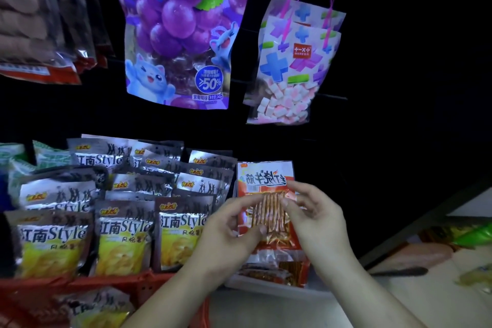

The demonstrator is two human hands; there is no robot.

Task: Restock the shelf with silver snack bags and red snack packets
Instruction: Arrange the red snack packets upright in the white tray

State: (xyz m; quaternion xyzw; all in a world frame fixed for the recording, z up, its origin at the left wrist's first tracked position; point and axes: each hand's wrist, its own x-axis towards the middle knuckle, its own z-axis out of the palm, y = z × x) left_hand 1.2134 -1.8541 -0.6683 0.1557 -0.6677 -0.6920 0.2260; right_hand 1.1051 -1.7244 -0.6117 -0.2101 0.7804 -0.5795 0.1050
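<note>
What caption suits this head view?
Left hand and right hand hold a red snack packet beside silver snack bags.

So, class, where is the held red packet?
Head view, right of centre: the left hand and right hand hold the red snack packet right of the silver snack bags, below the pastel candy bag.

Silver foil snack bags [125,231]: yellow lower panels.
Red plastic snack packet [266,176]: white top.
Purple jelly pouch [175,34]: grape print.

Grape jelly bag [181,34] hangs far centre. Two marshmallow bags [292,66] hang overlapping, just right of it. Brown bags [34,21] hang far left, green packets [16,160] below them. Red crate [80,285] near left. Counter [426,301] near right.
</note>
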